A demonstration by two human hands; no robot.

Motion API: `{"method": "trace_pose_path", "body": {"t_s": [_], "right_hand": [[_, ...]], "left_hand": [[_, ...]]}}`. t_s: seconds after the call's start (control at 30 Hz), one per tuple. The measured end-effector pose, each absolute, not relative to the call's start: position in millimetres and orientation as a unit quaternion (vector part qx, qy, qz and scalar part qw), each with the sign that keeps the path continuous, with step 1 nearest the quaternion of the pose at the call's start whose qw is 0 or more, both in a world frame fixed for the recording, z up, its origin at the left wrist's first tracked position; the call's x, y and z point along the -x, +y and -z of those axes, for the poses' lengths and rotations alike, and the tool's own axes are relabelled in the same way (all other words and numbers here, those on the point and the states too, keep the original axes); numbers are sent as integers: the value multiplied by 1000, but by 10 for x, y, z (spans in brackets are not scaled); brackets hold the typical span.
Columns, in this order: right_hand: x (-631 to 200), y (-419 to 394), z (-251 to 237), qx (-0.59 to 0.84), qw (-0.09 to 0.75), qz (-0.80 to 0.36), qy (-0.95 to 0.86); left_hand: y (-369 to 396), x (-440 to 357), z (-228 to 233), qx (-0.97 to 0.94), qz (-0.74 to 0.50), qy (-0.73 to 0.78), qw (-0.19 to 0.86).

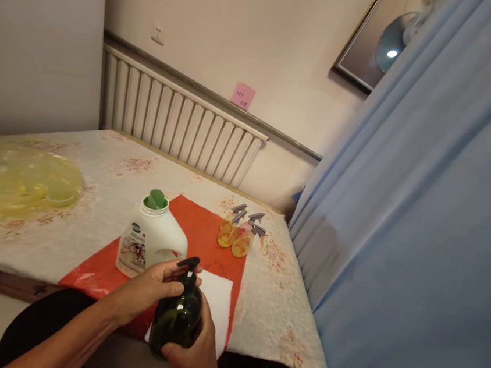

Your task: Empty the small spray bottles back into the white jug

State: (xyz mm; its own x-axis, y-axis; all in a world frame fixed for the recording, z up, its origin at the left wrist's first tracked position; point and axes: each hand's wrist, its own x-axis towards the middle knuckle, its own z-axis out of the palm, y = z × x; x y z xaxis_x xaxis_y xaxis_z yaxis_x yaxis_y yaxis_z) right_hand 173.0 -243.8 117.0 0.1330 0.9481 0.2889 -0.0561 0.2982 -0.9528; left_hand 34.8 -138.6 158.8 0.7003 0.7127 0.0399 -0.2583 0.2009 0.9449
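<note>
A dark green pump bottle [177, 320] is held upright at the table's near edge, over a white cloth [217, 304]. My right hand [193, 357] grips its body from below and the right. My left hand [150, 291] has its fingers around the bottle's neck, just under the black pump head [188, 264]. Right behind stands a white detergent jug [149, 241] with a green spout and no cap, on a red mat [204, 238].
Three small yellow spray bottles [240, 233] stand on the mat's far right corner. A yellow-green plastic cover [13, 180] lies at the left of the floral tablecloth [272, 304]. A radiator [182, 122] lines the back wall. Blue curtain [408, 224] hangs at the right.
</note>
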Motion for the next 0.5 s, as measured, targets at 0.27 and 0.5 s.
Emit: {"method": "trace_pose_path", "body": {"t_s": [0.27, 0.5], "right_hand": [[-1721, -2443, -1286, 428, 611, -416, -520], [-1764, -2437, -1096, 446, 609, -399, -521]], "left_hand": [[-1459, -459, -1650, -550, -369, 237, 711], [-1437, -331, -1683, -583, -299, 204, 728]]}}
